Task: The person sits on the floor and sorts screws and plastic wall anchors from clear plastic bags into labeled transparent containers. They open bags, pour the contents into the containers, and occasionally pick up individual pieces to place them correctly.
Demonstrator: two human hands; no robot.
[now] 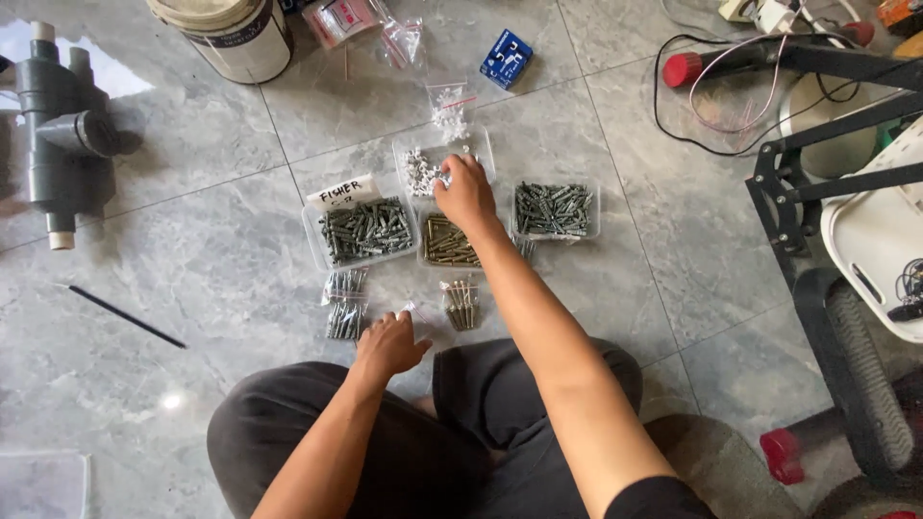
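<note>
We sit cross-legged on the grey tiled floor [192,202]; our right hand [464,192] reaches forward over the clear tray of white clips [420,168], fingers [445,179] curled onto a few clips at its near edge; whether they are pinched tight we cannot tell. Our left hand [387,346] rests near the knees, fingers loosely bent, just beside a small clear bag [415,312] and bagged screws [344,317]. Trays of grey wall plugs [365,231], brass-coloured screws [448,242] and more grey plugs [553,209] lie between the hands and to either side; nothing blocks the right arm.
</note>
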